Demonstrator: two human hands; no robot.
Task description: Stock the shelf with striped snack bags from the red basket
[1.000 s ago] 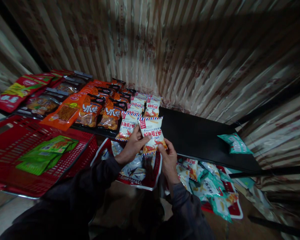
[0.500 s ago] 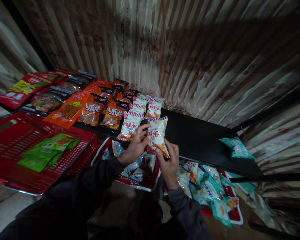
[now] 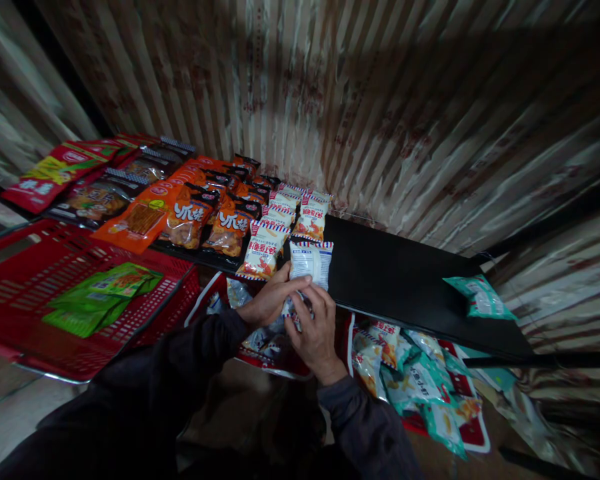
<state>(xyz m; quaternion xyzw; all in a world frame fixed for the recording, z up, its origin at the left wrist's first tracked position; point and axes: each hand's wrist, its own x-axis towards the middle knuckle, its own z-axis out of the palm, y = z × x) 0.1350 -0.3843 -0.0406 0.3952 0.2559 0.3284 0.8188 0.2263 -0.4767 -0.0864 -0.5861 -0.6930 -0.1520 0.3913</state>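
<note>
A small white snack bag (image 3: 312, 261) with striped ends is held over the front edge of the black shelf (image 3: 380, 267), its printed back side facing me. My left hand (image 3: 273, 295) grips it from the left, thumb over the front and fingers partly hidden behind. Across the lower part of the bag, my right hand (image 3: 316, 330) curls its fingers, covering that end. Just left of the held bag lies a matching white snack bag (image 3: 263, 248), front up. Behind it, another white bag (image 3: 312, 215) rests in a second column.
Orange-and-black snack bags (image 3: 230, 225) and red packs (image 3: 63, 170) fill the shelf's left side. A teal bag (image 3: 481, 297) lies at the right end. Below are a red basket (image 3: 10, 267) with green packs (image 3: 103, 297), a middle basket (image 3: 200, 300) and a right basket (image 3: 481, 433) of snack bags.
The held bag has turned from its front to its back and sits slightly lower. My right hand has moved left, over the bag's lower end, close against my left hand.
</note>
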